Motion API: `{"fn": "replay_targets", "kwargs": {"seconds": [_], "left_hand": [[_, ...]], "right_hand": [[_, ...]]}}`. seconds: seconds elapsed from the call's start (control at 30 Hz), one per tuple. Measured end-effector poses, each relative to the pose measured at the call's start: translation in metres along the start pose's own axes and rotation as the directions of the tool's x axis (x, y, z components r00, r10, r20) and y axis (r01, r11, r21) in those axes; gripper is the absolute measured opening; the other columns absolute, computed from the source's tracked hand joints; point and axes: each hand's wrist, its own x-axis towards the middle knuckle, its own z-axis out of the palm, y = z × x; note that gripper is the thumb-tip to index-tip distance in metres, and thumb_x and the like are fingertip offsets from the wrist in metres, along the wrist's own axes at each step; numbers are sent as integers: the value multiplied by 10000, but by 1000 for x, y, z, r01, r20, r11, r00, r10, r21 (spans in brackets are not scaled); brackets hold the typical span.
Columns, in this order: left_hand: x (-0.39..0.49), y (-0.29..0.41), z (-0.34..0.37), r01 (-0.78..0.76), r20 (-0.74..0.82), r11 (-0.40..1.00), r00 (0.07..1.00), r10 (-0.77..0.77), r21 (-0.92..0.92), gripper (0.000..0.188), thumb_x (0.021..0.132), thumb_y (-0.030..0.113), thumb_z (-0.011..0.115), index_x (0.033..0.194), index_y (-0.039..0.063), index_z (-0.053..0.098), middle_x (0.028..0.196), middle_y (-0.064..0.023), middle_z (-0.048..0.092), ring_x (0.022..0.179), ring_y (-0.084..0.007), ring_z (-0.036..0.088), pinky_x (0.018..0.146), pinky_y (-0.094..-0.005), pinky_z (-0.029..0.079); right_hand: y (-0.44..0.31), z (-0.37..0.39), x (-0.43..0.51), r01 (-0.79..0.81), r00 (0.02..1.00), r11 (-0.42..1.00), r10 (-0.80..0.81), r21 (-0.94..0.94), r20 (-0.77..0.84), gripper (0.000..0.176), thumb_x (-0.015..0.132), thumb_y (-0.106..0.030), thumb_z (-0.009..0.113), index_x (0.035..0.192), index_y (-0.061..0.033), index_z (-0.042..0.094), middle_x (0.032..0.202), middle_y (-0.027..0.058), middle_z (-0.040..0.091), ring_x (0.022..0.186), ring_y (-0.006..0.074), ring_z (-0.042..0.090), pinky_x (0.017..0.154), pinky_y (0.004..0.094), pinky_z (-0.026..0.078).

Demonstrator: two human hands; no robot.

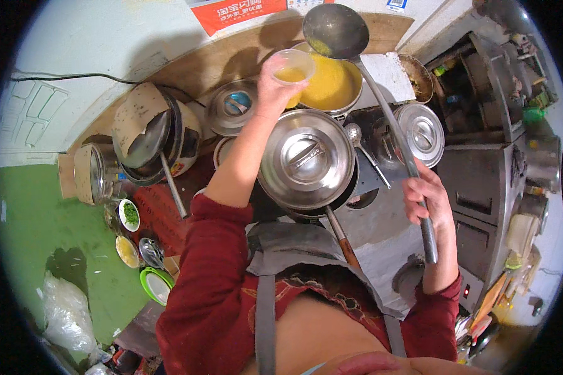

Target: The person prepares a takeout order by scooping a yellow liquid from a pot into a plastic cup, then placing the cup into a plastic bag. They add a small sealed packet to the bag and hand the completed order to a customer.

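Observation:
My left hand (276, 91) grips a clear plastic cup (292, 66) with some yellow porridge-like food in it. Behind and right of the cup stands a wide metal pot (358, 96), filled with the same yellow food (330, 84). My right hand (427, 192) is closed around the long metal handle of a ladle (336, 32). The ladle's dark bowl is raised above the pot's far rim, with a little yellow residue inside. Nearer to me, a shiny steel lid (281, 136) covers a pan with a wooden-ended handle (346, 251).
A slotted spoon (354, 133) lies right of the lid, beside a lidded steel pot (420, 136). Left are another steel lid (232, 108), a rice cooker (187, 126) topped by a pan, and a bowl of chopped greens (130, 214). Metal cabinets (474, 197) flank the right.

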Motion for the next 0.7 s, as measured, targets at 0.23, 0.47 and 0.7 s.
{"fn": "replay_targets", "kwargs": {"seconds": [0.23, 0.47, 0.7], "left_hand": [[-11, 15, -26, -12, -23, 986, 1000, 16, 167, 747, 581, 30, 824, 1222, -14, 444, 1227, -124, 493, 1152, -208, 475, 1005, -340, 379], [-17, 16, -43, 26, -39, 990, 999, -21, 139, 734, 589, 15, 816, 1221, -21, 445, 1214, -134, 500, 1148, -213, 477, 994, -346, 386], [-16, 12, -53, 6, -58, 986, 998, 4, 167, 789, 580, 20, 822, 1254, -26, 414, 1225, -149, 494, 1160, -225, 469, 995, -354, 391]], "right_hand": [[44, -30, 103, 110, 990, 710, -142, -696, 12, 591, 787, -20, 526, 1361, -38, 387, 736, 42, 546, 515, 108, 490, 446, 240, 402], [76, -29, 162, 82, 994, 614, -106, -785, 21, 491, 783, -88, 549, 1262, -16, 469, 750, 147, 614, 540, 236, 594, 502, 334, 478], [46, -17, 107, -140, 989, 979, 146, -147, 37, 516, 790, -42, 538, 1300, -64, 458, 594, -32, 410, 383, 51, 355, 337, 204, 261]]}}
